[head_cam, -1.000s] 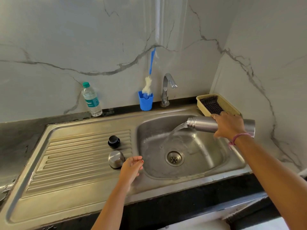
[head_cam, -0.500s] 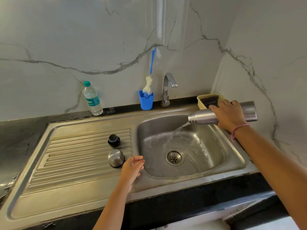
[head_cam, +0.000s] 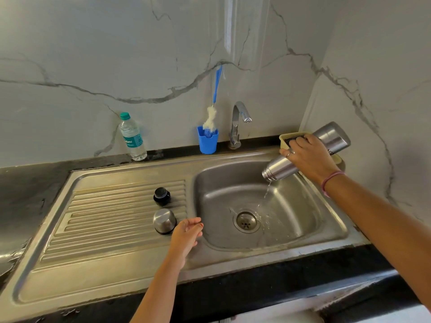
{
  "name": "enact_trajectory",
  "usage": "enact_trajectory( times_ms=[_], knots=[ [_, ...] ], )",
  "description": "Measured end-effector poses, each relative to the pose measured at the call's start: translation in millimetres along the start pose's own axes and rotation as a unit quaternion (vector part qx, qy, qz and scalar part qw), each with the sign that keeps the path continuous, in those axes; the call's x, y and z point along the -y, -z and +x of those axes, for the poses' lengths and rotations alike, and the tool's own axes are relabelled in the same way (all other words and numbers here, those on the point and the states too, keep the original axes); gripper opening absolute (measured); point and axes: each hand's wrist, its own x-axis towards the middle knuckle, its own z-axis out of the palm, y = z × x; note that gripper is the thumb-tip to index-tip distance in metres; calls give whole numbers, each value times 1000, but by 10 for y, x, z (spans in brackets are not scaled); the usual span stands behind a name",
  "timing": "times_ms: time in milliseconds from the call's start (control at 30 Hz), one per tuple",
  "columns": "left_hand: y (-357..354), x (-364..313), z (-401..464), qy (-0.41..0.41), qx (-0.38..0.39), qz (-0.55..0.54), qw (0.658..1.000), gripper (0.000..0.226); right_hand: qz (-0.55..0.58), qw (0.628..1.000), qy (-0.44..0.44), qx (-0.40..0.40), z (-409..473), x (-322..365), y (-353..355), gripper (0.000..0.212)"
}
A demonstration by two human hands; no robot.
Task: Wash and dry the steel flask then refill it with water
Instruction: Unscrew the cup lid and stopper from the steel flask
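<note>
The steel flask [head_cam: 326, 145] is gripped around its middle by the right hand [head_cam: 310, 157], the fingers and thumb being curled over the body. The flask is held above the right side of the sink basin [head_cam: 221, 183], tilted with its open mouth downward and its base raised toward the wall. Only a thin stream of water [head_cam: 265, 194] is seen falling from the mouth toward the drain [head_cam: 246, 220], so it is judged that the flask is almost emptied. The left hand [head_cam: 186, 231] is held relaxed at the basin's left rim, with loosely bent fingers; nothing is held in it, and whether the steel is touched by it cannot be told.

On the ribbed draining board [head_cam: 105, 217], just beside the left hand, the steel cap [head_cam: 164, 220] is set upside down, and behind it the black inner stopper [head_cam: 161, 196] is placed. Both are thus already removed from the flask.

Against the wall a bottle brush [head_cam: 211, 117] is standing in a blue holder [head_cam: 207, 141], near the tap [head_cam: 240, 122], from which no water is seen running. A yellow tray [head_cam: 285, 138] is partly hidden behind the right hand. A plastic water bottle [head_cam: 133, 137] is standing further left on the counter.

As a judgement, the opening and the emptying are nearly completed. No foam is seen, and the brush is not in use, so the scrubbing, the drying and the refilling are presumably left to be done.
</note>
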Motion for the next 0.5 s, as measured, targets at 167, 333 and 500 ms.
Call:
enact_trajectory(
  times_ms=[167,333,500],
  knots=[
    [-10,-13,8,-4,5,4,1000,18,-10,1000,21,-10,28,6,1,49],
    [-20,-35,18,-5,9,5,1000,15,-21,999,40,-6,53,39,3,53],
    [-27,-39,30,1,11,1,1000,16,-29,998,50,-10,56,97,27,51]
  ],
)
